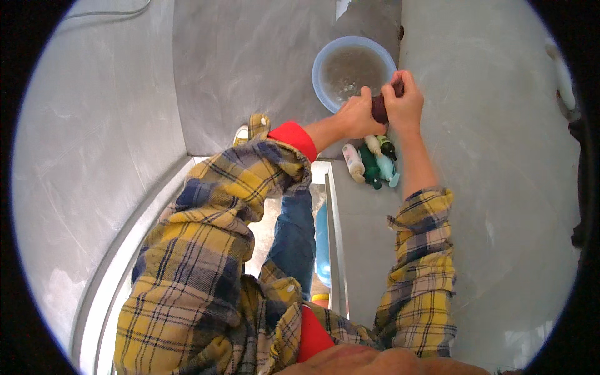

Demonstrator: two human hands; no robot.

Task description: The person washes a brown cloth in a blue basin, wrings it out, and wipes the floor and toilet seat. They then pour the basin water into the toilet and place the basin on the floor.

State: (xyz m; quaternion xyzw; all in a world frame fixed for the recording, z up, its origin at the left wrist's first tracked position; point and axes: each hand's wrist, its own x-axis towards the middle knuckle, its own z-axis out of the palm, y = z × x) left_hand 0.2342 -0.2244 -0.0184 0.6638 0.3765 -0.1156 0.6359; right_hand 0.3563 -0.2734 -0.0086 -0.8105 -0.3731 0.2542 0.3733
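Note:
My left hand (357,116) and my right hand (405,103) are closed together on a dark reddish-brown object (379,107), held just at the near rim of a pale blue basin (320,69) filled with murky water. What the dark object is cannot be made out; my fingers hide most of it. Both forearms wear yellow and blue plaid sleeves, with a red cuff on the left. Below my hands, several bottles (374,161) lie on the grey floor.
Grey concrete walls curve on the left and right. A metal door frame (333,231) runs across the floor. My blue-jeaned leg (294,234) and a yellow sandal (256,127) stand by the threshold. A blue object (322,240) lies beside the frame.

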